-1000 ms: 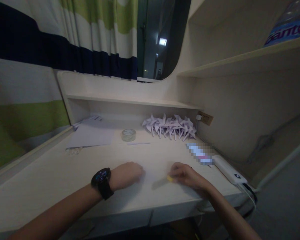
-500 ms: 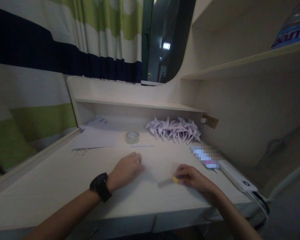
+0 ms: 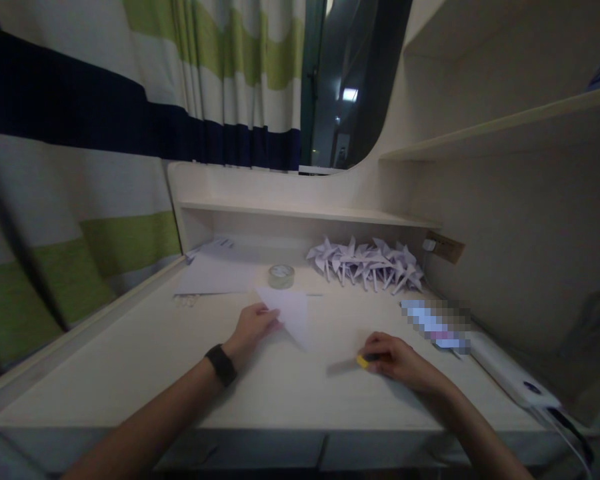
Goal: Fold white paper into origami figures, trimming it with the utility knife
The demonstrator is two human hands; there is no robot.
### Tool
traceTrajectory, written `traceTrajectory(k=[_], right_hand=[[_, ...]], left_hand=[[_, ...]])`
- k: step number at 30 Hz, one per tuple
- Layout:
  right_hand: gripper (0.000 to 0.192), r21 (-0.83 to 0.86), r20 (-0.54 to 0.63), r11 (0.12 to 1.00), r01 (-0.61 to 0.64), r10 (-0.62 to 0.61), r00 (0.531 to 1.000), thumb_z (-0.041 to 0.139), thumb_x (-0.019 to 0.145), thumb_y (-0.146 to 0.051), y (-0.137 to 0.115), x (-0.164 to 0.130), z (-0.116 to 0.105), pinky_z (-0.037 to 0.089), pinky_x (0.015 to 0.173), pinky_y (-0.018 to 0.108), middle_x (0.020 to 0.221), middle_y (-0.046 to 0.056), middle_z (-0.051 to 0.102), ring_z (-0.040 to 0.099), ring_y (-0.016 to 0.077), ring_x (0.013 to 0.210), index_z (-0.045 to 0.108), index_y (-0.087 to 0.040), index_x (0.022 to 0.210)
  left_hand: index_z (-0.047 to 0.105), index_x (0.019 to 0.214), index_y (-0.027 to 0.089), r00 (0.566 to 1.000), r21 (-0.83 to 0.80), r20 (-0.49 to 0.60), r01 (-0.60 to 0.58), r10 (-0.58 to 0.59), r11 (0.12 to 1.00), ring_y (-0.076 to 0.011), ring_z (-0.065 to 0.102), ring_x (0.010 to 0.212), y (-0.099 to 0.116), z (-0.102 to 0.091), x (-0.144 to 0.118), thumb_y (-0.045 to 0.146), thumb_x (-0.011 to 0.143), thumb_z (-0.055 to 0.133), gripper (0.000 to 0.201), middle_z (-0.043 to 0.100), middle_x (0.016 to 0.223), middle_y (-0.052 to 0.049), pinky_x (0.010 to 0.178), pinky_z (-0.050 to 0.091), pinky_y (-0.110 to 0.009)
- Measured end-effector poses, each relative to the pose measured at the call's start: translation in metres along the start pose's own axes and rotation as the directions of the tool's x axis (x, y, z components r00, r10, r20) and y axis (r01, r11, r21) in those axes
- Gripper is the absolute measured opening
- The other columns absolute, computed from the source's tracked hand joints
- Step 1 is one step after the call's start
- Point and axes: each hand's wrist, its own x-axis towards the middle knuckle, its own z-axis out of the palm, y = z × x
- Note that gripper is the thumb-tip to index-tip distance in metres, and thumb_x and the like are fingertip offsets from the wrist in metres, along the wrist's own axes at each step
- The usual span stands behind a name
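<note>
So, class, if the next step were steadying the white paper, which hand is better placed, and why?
Probably the left hand: its fingers already grip the white paper. The right hand is apart from it, off to the right, and occupied with a yellow-and-black object.

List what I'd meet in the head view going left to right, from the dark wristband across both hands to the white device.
Dark wristband → left hand → white paper → yellow-tipped object → right hand → phone-like lit screen → white device.
</note>
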Motion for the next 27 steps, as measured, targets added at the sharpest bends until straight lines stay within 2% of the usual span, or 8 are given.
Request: traceTrajectory(k=[3,5,9,11,14,15,21,27], right_hand=[[0.03,0.038,0.01,0.999,-0.006,0.006,1.0,0.066,0.077,-0.039,0.002,0.003,-0.001,0.046,0.074,0.032,0.092,0.009,0.06,0.059,0.0202,0.082,0.073,-0.018,0.096],[0.03,0.048,0.017,0.999,-0.005,0.004,1.0,0.066,0.076,-0.039,0.002,0.005,-0.001,0.046,0.073,0.031,0.092,0.009,0.06,0.059,0.02,0.082,0.073,-0.018,0.096],[0.026,0.007,0.044,1.0,-0.012,0.011,0.999,0.066,0.076,-0.033,-0.001,0.013,-0.003,0.046,0.073,0.029,0.092,0.008,0.06,0.059,0.019,0.082,0.074,-0.019,0.096],[0.024,-0.014,0.049,1.0,-0.005,0.006,0.999,0.064,0.077,-0.031,-0.003,0.017,-0.003,0.046,0.074,0.029,0.091,0.008,0.061,0.058,0.0188,0.082,0.074,-0.019,0.096],[0.024,-0.017,0.063,1.0,0.02,-0.019,0.998,0.063,0.078,-0.032,-0.003,0.025,-0.003,0.046,0.073,0.028,0.09,0.008,0.061,0.059,0.0183,0.081,0.074,-0.018,0.095],[0.025,-0.007,0.073,0.999,0.035,-0.034,0.997,0.064,0.077,-0.033,-0.002,0.028,-0.005,0.046,0.073,0.028,0.089,0.008,0.062,0.059,0.0182,0.08,0.074,-0.018,0.095],[0.033,-0.163,-0.105,0.987,0.008,-0.025,0.994,0.059,0.079,-0.027,0.009,0.061,-0.027,0.045,0.072,0.03,0.094,0.012,0.064,0.059,0.0206,0.08,0.071,-0.011,0.105],[0.028,-0.369,-0.124,0.929,-0.037,-0.009,0.992,0.059,0.076,-0.019,0.032,0.1,-0.028,0.042,0.071,0.029,0.083,0.009,0.069,0.059,0.022,0.078,0.073,-0.013,0.1]], left_hand=[[0.062,0.066,0.012,0.995,0.098,0.036,0.094,-0.098,0.991,-0.0178,0.064,0.068,-0.012,-0.007,0.001,0.039,0.062,0.076,0.031,0.069,0.076,-0.011,0.068,0.052,-0.032],[0.06,0.057,0.013,0.984,0.36,0.073,0.125,-0.161,0.924,-0.0167,0.06,0.052,-0.009,-0.012,-0.003,0.05,0.071,0.066,0.04,0.065,0.06,-0.01,0.057,0.049,-0.031],[0.057,0.045,0.016,0.963,0.882,0.252,-0.269,0.094,0.388,-0.0169,0.054,0.045,0.011,-0.012,-0.019,0.051,0.084,0.047,0.053,0.054,0.041,-0.005,0.058,0.043,-0.032],[0.066,0.063,0.017,0.856,0.858,0.454,-0.495,0.246,0.139,-0.0211,0.062,0.064,0.017,-0.003,-0.026,0.048,0.087,0.043,0.045,0.065,0.061,-0.008,0.068,0.044,-0.034],[0.061,0.116,0.018,0.661,0.674,0.725,-0.739,0.192,-0.005,-0.0259,0.057,0.108,0.01,0.014,-0.026,0.048,0.089,0.042,0.044,0.064,0.114,-0.013,0.09,0.041,-0.04],[0.054,0.126,0.017,0.645,0.658,0.747,-0.752,0.162,-0.044,-0.0296,0.049,0.119,0.005,0.019,-0.022,0.052,0.089,0.042,0.052,0.056,0.128,-0.016,0.096,0.037,-0.045],[0.036,0.141,0.022,0.741,0.766,0.64,-0.636,0.203,-0.091,-0.0349,0.024,0.137,-0.021,0.027,0.02,0.045,0.095,0.03,0.052,0.03,0.149,-0.015,0.105,0.021,-0.057],[0.053,0.125,0.016,0.701,0.724,0.678,-0.689,0.22,-0.034,-0.0252,0.046,0.121,-0.02,0.024,0.043,0.03,0.095,0.032,0.039,0.055,0.129,-0.012,0.103,0.033,-0.044]])
